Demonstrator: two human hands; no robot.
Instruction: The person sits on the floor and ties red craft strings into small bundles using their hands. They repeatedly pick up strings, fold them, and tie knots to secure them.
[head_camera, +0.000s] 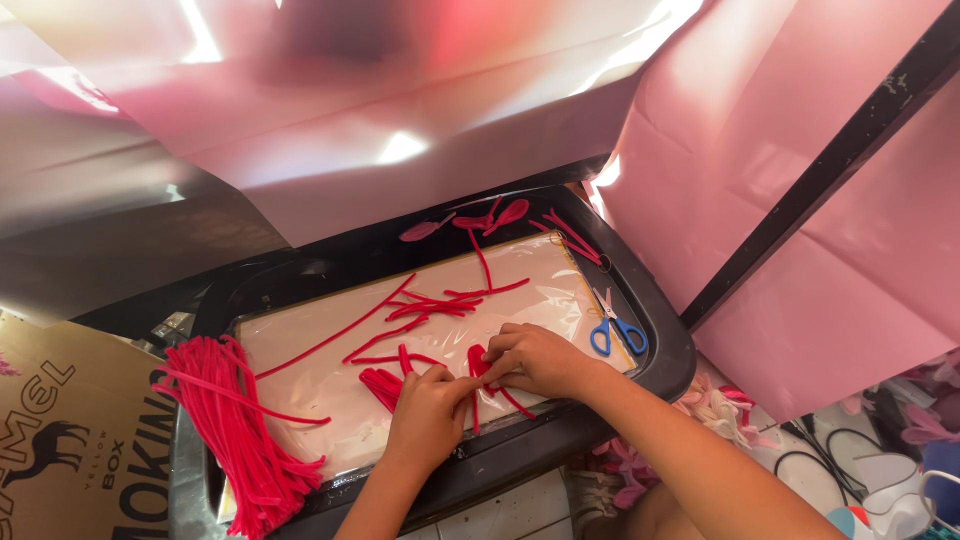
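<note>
At the lower centre of the frame we had both hands together over the pink sheet (330, 375) that lay on the black tray (668, 362). Our left hand (428, 415) was curled narrow, its fingertips pinching a bent red pipe cleaner (478, 368) at the point where the two hands met. Our right hand (537, 360) was likewise closed down on that same piece from the other side, fingers bent over it and touching the left fingertips. Just left of the left hand lay a small folded bunch of red strips (380, 385) on the sheet.

Above the hands, in the middle of the frame, loose red pipe cleaners (430, 305) were scattered across the sheet, some crossing each other. A thick bundle of red pipe cleaners (235, 430) hung over the tray's lower left edge. Blue-handled scissors (615, 328) rested near the tray's right rim, just right of the right hand. Pink petal-shaped loops (470, 222) sat at the tray's upper edge. A brown cardboard box (70, 440) showed at the lower left of the frame.
</note>
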